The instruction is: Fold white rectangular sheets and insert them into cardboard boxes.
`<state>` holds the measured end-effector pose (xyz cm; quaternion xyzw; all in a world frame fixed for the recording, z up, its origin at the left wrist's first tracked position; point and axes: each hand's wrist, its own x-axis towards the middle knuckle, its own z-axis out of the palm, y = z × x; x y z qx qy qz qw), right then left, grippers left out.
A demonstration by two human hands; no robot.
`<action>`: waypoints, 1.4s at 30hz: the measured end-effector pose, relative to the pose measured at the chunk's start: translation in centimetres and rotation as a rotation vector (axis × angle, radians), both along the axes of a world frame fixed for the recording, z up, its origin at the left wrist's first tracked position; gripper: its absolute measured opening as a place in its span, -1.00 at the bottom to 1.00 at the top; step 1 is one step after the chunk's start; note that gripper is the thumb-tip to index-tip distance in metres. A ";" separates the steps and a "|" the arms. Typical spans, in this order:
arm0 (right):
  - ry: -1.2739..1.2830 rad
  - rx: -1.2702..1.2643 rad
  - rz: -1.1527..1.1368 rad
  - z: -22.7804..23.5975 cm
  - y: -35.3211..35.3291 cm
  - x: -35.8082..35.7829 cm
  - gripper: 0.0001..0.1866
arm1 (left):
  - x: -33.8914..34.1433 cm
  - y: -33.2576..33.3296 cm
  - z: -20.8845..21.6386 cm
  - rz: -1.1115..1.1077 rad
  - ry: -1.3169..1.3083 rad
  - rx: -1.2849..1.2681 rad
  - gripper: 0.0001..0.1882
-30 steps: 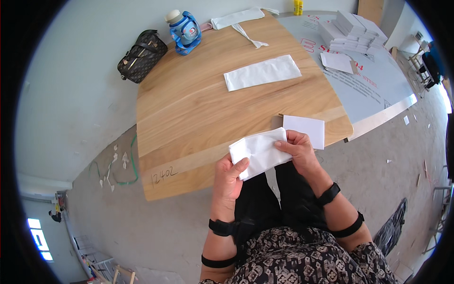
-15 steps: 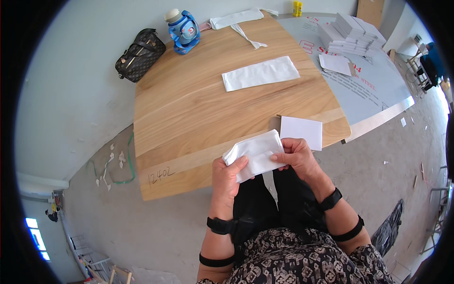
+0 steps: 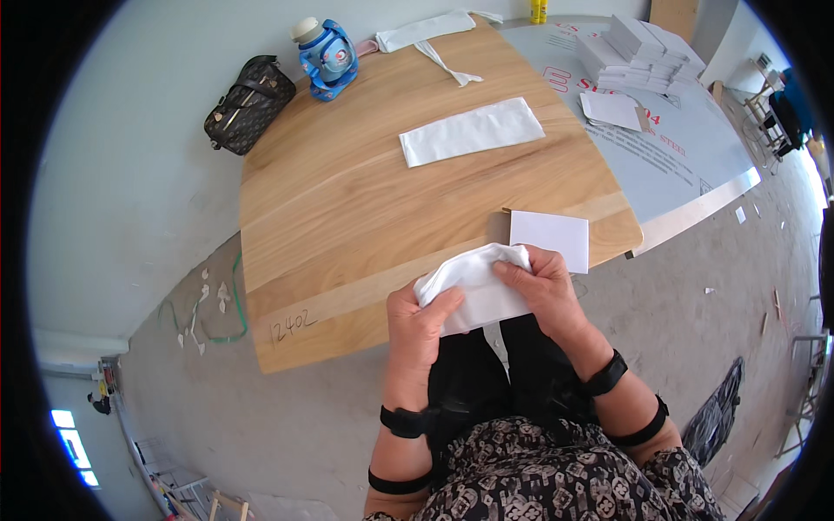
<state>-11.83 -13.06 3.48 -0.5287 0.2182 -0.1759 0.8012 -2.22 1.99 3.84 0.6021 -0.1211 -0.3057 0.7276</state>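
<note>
Both my hands grip a crumpled white cloth bag point(image 3: 473, 282) just over the near edge of the wooden table point(image 3: 347, 217). My left hand point(image 3: 417, 326) pinches its lower left side, my right hand point(image 3: 543, 286) holds its right end from above. A white square card point(image 3: 549, 239) lies flat on the table right behind my right hand. A flat white bag point(image 3: 472, 131) lies farther back in the middle of the table.
A blue bottle point(image 3: 327, 57) and a dark patterned purse point(image 3: 248, 102) sit at the far left corner, with more white cloth point(image 3: 426, 31) beyond. Stacked white boxes point(image 3: 638, 45) rest on a grey sheet point(image 3: 660, 148) at the right. Bare concrete floor surrounds the table.
The white bag has gone from a flatter sheet to a bunched shape between my hands, which have closed in on it and shifted slightly left.
</note>
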 end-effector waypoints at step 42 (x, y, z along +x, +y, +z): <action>0.436 -1.426 -0.031 -7.6 3.5 5.7 -0.78 | -1.2 6.5 -7.2 -0.137 -1.173 0.991 -0.11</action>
